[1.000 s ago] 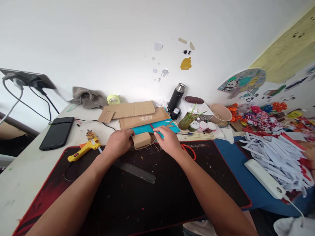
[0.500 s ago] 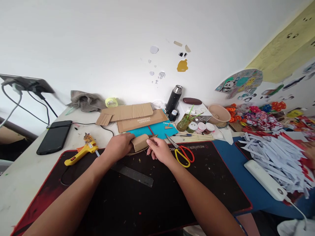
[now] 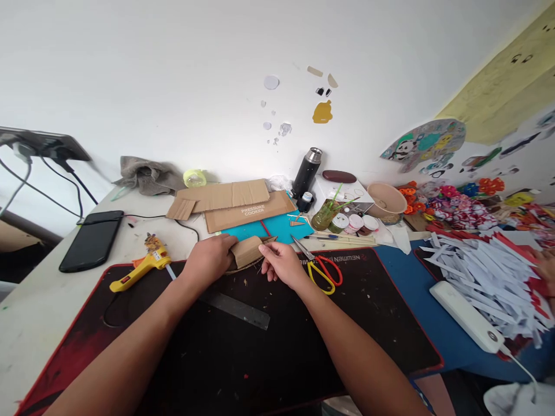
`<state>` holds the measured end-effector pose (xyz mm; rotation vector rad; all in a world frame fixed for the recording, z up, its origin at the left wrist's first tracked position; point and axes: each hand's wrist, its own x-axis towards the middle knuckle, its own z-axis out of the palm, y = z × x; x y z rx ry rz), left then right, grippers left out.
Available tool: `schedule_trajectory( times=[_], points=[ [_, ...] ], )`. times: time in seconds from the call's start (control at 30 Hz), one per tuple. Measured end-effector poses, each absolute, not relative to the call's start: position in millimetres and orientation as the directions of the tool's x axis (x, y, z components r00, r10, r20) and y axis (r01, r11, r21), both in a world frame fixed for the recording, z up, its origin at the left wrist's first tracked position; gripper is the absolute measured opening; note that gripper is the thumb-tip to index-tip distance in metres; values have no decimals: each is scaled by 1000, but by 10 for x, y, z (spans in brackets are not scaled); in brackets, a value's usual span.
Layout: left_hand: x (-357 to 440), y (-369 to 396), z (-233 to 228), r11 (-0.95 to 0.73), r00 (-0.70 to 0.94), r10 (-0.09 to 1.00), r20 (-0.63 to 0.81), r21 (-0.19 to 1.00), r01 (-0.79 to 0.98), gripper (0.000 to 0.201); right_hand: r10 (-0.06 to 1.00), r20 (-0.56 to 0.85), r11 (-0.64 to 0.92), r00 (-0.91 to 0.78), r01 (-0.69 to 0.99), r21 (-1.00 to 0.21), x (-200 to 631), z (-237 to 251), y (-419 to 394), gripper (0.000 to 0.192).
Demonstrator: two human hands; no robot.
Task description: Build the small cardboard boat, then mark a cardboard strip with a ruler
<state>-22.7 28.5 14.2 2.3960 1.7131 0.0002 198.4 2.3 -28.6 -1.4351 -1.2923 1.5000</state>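
Both of my hands hold a small folded piece of brown cardboard point(image 3: 245, 252) at the far edge of a black desk mat point(image 3: 243, 341). My left hand point(image 3: 211, 259) grips its left end. My right hand point(image 3: 281, 264) pinches its right end with the fingertips. Just right of my right hand lie scissors point(image 3: 321, 267) with red and yellow handles. A metal ruler point(image 3: 236, 305) lies on the mat below my left hand. A yellow glue gun point(image 3: 139, 268) rests to the left.
Flat cardboard sheets point(image 3: 234, 202) and a teal sheet point(image 3: 277, 228) lie behind the hands. A black phone point(image 3: 92, 240), a black flask point(image 3: 306, 172), paint pots point(image 3: 355, 222), a bowl point(image 3: 385, 199), white paper strips point(image 3: 485, 271) and a white power strip point(image 3: 466, 315) crowd the desk. Another person's hand point(image 3: 545, 263) shows at the right edge.
My right hand drew back from the teal sheet to the cardboard piece's right end, uncovering the scissors. Since half a second ago the hands have hardly moved.
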Motion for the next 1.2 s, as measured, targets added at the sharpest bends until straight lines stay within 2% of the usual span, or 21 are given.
schedule_trajectory(
  times=[0.2,0.3,0.43,0.6,0.87,0.93,0.97,1.03,1.07,1.1,1.13,1.2],
  points=[
    [-195,234,209,-332,349,930,-115,142,932,40,965,-213,-178,-154,216,-960,1989,-92,54,46],
    [-199,244,201,-311,330,936,-120,154,938,41,959,-240,-190,-150,288,-939,1947,-54,98,36],
    [-222,273,143,-269,299,948,-110,226,936,42,952,-267,-205,-147,339,-918,1914,-61,132,30],
    [-245,281,84,-238,262,962,-70,244,940,44,952,-291,-241,-94,359,-902,1884,-97,114,33],
    [-273,322,69,-203,250,960,-124,302,931,40,969,-242,-213,-41,348,-913,1826,-176,102,39],
    [-362,313,90,-250,294,954,-60,386,888,43,963,-265,-233,-55,328,-915,1832,-175,107,36],
    [-421,298,111,-295,313,949,28,428,854,45,960,-275,-241,-62,323,-915,1835,-172,109,34],
    [-544,244,174,-281,240,960,146,477,833,43,956,-285,-249,-72,317,-915,1842,-167,112,32],
    [-593,206,211,-192,155,981,114,511,838,39,955,-286,-250,-74,316,-915,1844,-166,114,32],
    [-624,162,248,-100,106,994,22,548,831,38,956,-285,-248,-75,316,-916,1845,-166,116,32],
    [-634,115,280,-37,102,992,-81,576,817,42,957,-281,-245,-74,318,-916,1846,-168,119,33],
    [-592,35,321,-34,181,966,-185,603,797,49,961,-266,-230,-71,327,-917,1849,-172,126,34]
  ],
)
